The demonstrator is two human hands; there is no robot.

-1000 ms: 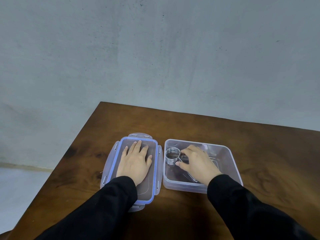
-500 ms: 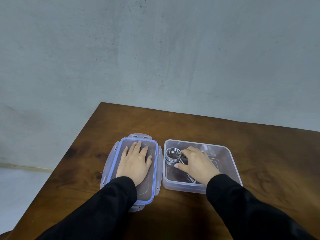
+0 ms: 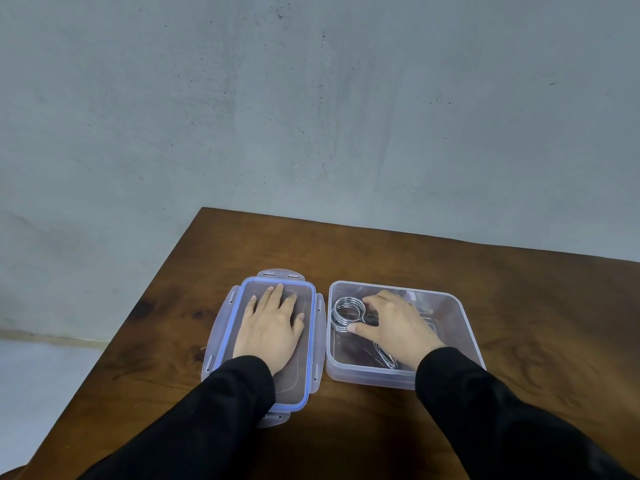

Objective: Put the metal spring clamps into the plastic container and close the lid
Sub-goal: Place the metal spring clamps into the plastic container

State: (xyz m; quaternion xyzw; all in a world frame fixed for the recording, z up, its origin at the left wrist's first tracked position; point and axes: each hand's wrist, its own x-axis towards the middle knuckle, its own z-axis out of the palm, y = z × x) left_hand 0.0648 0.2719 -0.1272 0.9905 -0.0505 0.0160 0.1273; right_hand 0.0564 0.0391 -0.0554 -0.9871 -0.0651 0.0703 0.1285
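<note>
Settling spring clamps (image 3: 347, 313) inside container (image 3: 465, 327), right hand (image 3: 391, 323) fingers pinching one, left hand (image 3: 272, 325) open flat on lid (image 3: 310, 344); next, fit lid.

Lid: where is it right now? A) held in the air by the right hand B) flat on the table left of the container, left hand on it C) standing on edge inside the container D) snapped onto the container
B: the lid lies flat on the table left of the open container, with the left hand spread on it; the right hand is inside the container at the spring clamps.
</note>
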